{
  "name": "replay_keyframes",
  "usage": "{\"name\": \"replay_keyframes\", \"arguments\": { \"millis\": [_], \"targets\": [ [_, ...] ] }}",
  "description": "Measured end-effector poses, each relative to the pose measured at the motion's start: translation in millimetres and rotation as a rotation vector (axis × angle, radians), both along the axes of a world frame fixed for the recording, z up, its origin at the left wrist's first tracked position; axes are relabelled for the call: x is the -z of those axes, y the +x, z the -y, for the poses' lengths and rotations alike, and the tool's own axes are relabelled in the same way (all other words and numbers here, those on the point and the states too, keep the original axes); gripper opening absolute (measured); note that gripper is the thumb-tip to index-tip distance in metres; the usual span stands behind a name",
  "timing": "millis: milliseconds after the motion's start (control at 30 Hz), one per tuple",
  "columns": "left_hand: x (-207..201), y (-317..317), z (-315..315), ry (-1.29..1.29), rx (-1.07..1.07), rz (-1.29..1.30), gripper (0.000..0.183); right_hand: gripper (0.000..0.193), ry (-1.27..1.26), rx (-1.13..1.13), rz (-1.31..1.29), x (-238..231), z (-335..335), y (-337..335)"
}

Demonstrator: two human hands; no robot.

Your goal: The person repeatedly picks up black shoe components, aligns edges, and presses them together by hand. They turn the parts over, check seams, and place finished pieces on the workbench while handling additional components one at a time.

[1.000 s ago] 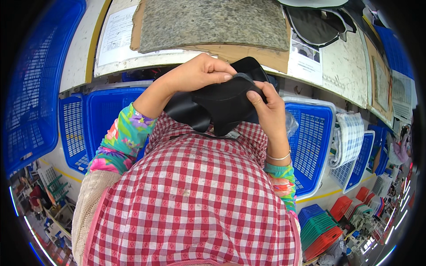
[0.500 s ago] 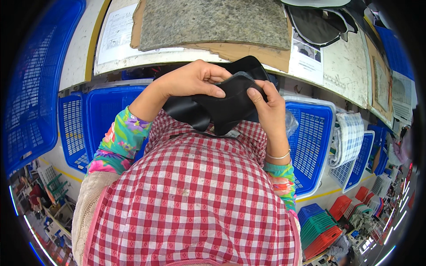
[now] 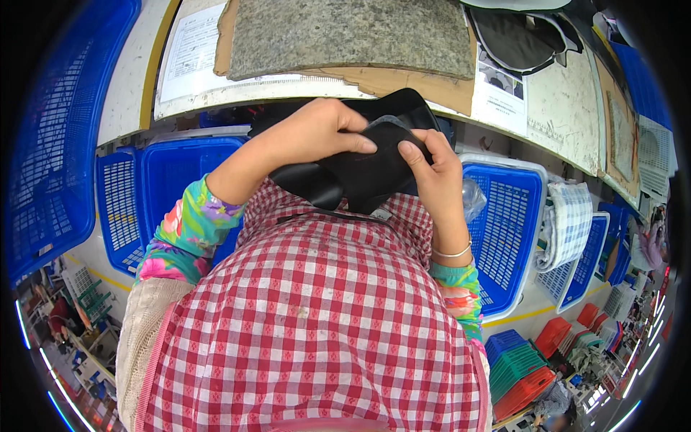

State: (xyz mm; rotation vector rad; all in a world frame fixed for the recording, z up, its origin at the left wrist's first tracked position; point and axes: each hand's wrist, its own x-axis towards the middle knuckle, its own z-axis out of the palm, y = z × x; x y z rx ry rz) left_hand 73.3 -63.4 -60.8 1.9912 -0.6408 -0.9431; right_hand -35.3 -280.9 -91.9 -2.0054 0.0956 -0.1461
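Note:
Both hands hold a black leather-like piece [image 3: 381, 162] with a greyish upper edge, in front of my apron just below the table edge. My left hand [image 3: 327, 133] pinches its upper left part, thumb on the near face, the other fingers mostly hidden behind. At its upper right edge, my right hand [image 3: 435, 165] grips with the thumb in front and fingers curled over. Glossy black material [image 3: 313, 186] curves out below my left wrist, and more shiny black [image 3: 410, 106] rises behind the piece. How these parts join cannot be made out.
A grey stone-like slab [image 3: 353, 36] lies on cardboard on the white worktable [image 3: 561, 115]. Printed sheets and a dark cut piece [image 3: 515, 39] lie on that table too. Blue crates [image 3: 500, 230] stand either side of me, one beside a checked cloth [image 3: 565, 227].
My left hand has shifted slightly right along the black piece. The piece has tilted, its lower tip lifting a little. My right hand has barely moved.

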Motion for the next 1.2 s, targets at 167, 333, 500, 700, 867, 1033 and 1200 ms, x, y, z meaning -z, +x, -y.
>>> {"name": "replay_keyframes", "arguments": {
  "millis": [167,333,500,700,867,1033,1200],
  "targets": [
    [1.0,9.3,10.4,-0.247,-0.100,0.032,0.014,0.023,-0.007,-0.027,0.020,-2.5,0.5,1.0],
    [9.2,6.9,12.7,-0.406,-0.220,-0.199,0.014,0.024,0.013,0.014,-0.025,-3.2,-1.6,1.4],
    [1.4,18.9,7.8,-0.342,-0.136,-0.362,0.015,0.026,-0.030,0.004,-0.143,-3.1,1.2,5.4],
    [-18.5,56.3,26.9,-0.067,0.154,-0.313,0.038,0.025,-0.103,-0.062,-0.060,-5.3,1.2,7.9],
    [-28.2,72.3,45.0,0.026,0.300,-0.398,0.028,0.034,-0.043,-0.046,-0.089,-5.9,-2.0,8.8],
    [-31.5,71.0,42.7,0.033,0.326,-0.290,0.023,0.033,-0.044,-0.047,-0.084,-5.1,-2.9,10.5],
    [-32.3,62.4,37.9,0.035,0.269,-0.164,0.023,0.034,-0.089,-0.037,-0.060,-0.6,-4.8,14.7]
  ]
}}
